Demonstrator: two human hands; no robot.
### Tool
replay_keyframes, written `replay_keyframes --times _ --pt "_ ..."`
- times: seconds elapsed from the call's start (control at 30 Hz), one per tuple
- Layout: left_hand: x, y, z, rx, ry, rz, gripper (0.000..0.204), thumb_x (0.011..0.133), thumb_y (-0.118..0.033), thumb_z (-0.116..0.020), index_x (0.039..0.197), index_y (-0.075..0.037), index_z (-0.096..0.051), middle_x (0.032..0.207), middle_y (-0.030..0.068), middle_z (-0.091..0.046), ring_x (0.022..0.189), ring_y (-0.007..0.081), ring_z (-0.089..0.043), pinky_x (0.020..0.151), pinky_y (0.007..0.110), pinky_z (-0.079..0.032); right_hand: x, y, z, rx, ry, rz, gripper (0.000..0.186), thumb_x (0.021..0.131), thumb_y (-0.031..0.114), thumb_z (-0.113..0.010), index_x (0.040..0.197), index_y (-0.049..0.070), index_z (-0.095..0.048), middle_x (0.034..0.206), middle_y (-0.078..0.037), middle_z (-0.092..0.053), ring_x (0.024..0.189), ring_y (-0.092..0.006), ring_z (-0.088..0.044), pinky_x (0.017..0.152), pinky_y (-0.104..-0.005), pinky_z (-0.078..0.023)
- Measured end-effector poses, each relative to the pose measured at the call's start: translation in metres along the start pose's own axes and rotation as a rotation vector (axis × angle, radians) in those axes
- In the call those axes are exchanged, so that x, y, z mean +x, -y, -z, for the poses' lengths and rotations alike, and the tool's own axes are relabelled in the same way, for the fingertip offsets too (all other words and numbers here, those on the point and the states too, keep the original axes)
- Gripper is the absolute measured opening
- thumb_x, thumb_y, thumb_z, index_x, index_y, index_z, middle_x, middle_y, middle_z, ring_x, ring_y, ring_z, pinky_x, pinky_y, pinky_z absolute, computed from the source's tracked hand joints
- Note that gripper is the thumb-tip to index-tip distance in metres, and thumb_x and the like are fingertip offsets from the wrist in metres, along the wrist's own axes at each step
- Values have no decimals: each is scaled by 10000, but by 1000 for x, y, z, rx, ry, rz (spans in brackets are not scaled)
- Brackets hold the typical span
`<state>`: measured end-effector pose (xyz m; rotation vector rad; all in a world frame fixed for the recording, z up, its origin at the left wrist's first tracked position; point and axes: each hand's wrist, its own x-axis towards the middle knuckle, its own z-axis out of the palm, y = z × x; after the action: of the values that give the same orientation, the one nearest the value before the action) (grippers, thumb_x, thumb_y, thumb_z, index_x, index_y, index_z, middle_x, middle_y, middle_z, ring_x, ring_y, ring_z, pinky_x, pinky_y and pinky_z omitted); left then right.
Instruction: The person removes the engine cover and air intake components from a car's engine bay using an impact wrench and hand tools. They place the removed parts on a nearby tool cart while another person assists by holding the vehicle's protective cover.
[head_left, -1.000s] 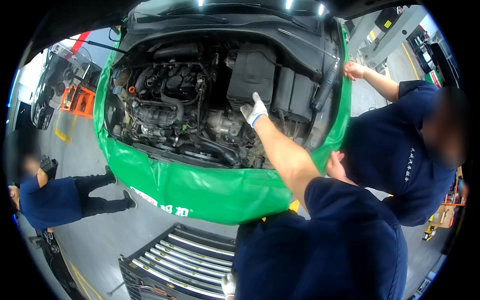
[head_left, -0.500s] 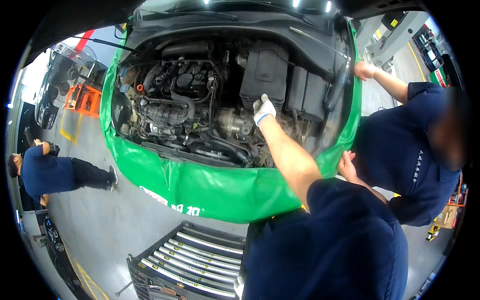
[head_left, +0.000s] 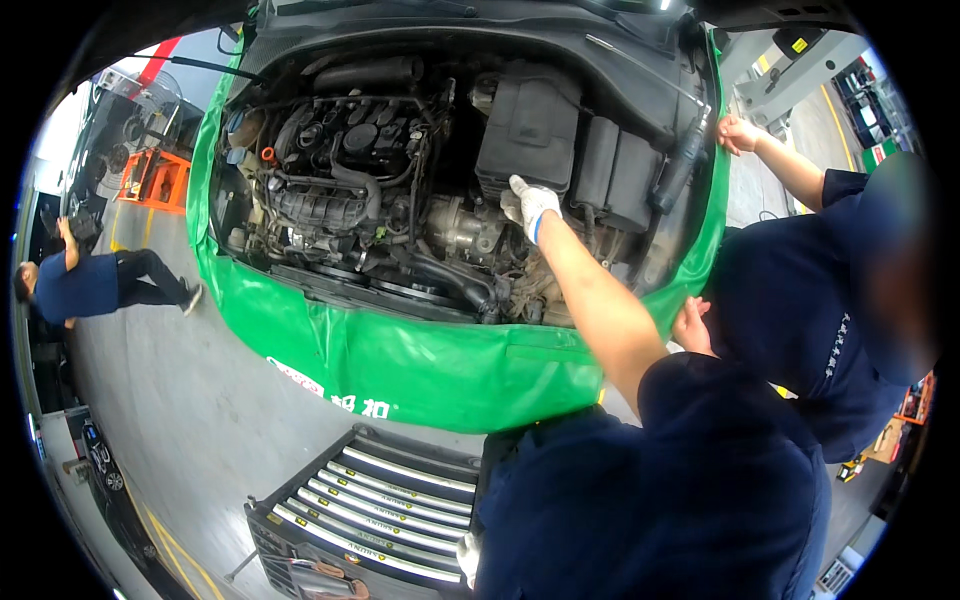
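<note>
My right hand (head_left: 530, 207), in a white glove, is at the front lower edge of a black lidded box (head_left: 527, 130) in the engine bay. One digit points up along the box and the other fingers are curled; whether they grip anything is hidden. My left hand (head_left: 467, 558), also gloved in white, shows only in part, low down beside a tool cabinet (head_left: 365, 510). Right of the lidded box sits a narrower black box (head_left: 617, 175). A dark-handled tool (head_left: 682, 165) with a long silver shaft rests along the bay's right side.
The engine (head_left: 350, 150) fills the left of the bay. A green cover (head_left: 450, 375) drapes the car's front and sides. On the right a co-worker (head_left: 800, 310) stands close, hands near the cover. Another person (head_left: 90, 285) is farther left, past an orange stand (head_left: 157, 180).
My right hand has turned a little, with its fingers more curled, still by the box's front edge. The person at the far left has changed stride and raised an arm. The view has shifted slightly.
</note>
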<state>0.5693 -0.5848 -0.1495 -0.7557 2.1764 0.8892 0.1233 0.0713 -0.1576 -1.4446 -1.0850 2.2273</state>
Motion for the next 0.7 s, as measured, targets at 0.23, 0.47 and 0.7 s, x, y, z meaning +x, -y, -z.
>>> replay_keyframes --times 0.23,0.47,0.7 --pt "-6 40 0 171 -7 -222 363 900 -271 -761 1178 -70 -644 1082 235 -666 1001 419 -660 890 508 -539 18 -15 5 19 -99 -64 519 977 420 -783 1179 -44 -669 1062 -226 -775 803 -304 -766 592 -352 -628" --pt "-6 32 4 -148 32 -47 277 1000 -224 -666 1203 -37 -634 1092 202 -695 1003 332 -678 872 446 -556 40 -34 -20 705 -115 -44 585 956 374 -812 1230 -97 -599 1157 -262 -722 937 -373 -747 758 -436 -687" --pt "-13 47 0 -267 -104 129 357 1093 -322 -558 1116 20 -656 1006 109 -717 896 186 -658 821 356 -549 -4 2 -43 491 -49 -4 896 859 364 -916 1547 94 -409 1027 -89 -673 698 -205 -622 581 -363 -570"
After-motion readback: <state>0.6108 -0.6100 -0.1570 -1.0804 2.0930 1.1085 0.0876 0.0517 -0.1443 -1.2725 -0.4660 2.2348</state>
